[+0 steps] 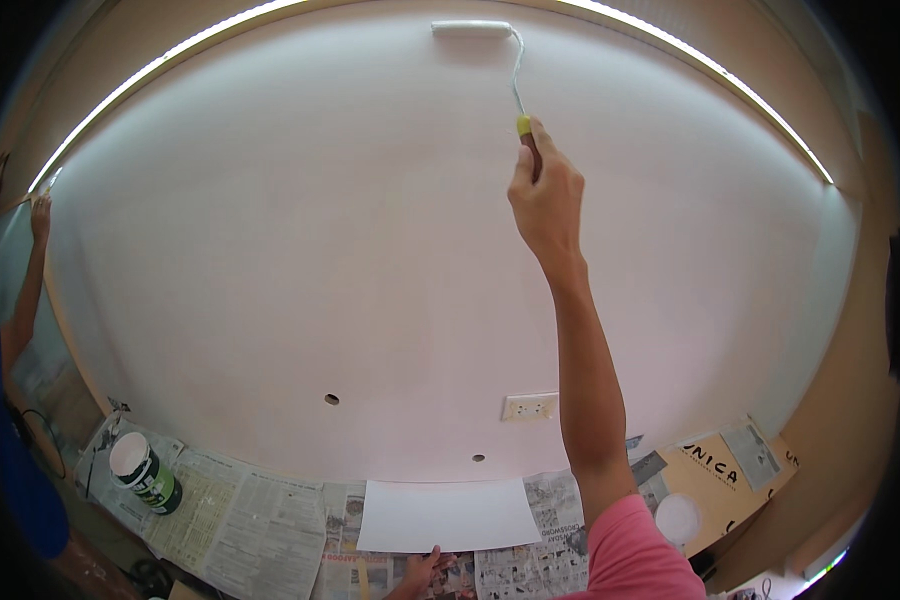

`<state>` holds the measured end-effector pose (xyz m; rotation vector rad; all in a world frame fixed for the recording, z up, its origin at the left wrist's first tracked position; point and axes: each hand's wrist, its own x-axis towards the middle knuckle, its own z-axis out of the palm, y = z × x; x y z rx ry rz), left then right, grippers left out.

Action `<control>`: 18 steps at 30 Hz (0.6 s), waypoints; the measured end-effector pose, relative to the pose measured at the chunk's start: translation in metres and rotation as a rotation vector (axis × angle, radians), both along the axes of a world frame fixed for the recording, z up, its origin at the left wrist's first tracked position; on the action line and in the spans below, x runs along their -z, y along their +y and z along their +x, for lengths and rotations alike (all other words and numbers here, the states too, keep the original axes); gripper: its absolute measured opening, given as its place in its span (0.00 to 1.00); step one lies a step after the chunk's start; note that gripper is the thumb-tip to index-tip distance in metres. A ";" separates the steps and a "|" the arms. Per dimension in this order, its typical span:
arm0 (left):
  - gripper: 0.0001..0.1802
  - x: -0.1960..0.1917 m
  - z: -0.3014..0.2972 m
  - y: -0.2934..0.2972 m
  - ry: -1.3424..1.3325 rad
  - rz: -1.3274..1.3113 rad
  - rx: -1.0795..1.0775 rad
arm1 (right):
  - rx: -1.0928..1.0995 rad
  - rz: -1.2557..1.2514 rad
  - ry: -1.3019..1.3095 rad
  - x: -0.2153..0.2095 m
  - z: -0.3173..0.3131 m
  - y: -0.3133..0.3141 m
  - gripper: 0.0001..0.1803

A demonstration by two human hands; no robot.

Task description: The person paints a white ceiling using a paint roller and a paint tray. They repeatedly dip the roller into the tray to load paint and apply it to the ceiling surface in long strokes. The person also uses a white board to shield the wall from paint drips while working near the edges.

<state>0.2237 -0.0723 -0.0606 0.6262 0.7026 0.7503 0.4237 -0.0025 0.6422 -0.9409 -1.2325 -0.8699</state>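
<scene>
High on the pale wall (300, 240), my right hand (550, 190) grips the brown and yellow handle of a paint roller (470, 30). My right arm is stretched up, and the white roller sleeve lies against the wall just under the lit top edge. At the bottom, my left hand (425, 574) rests with its fingers apart at the near edge of a white sheet (450, 515). That sheet lies over newspaper (255, 515) along the foot of the wall.
An open paint tub (155, 480) stands on newspaper at the left. To the right are a round white lid or dish (678, 518) and cardboard (710, 480). A wall socket (530, 407) and two holes interrupt the wall. A co-worker's hand (40, 215) reaches up at the far left.
</scene>
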 end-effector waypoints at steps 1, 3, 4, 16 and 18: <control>0.23 0.001 0.001 -0.001 0.042 0.006 -0.009 | -0.032 0.037 -0.013 0.004 0.003 -0.005 0.20; 0.25 0.005 0.005 -0.003 0.123 0.025 -0.024 | 0.025 0.070 -0.004 0.007 0.007 -0.008 0.19; 0.26 0.006 0.005 -0.004 0.165 0.034 -0.031 | 0.060 0.091 -0.003 0.007 0.011 -0.009 0.18; 0.33 0.011 -0.002 -0.002 0.259 -0.003 0.110 | 0.126 -0.035 -0.024 0.071 0.038 -0.019 0.23; 0.33 0.008 0.000 -0.005 0.273 0.050 0.039 | 0.112 -0.099 0.051 0.103 0.032 -0.028 0.24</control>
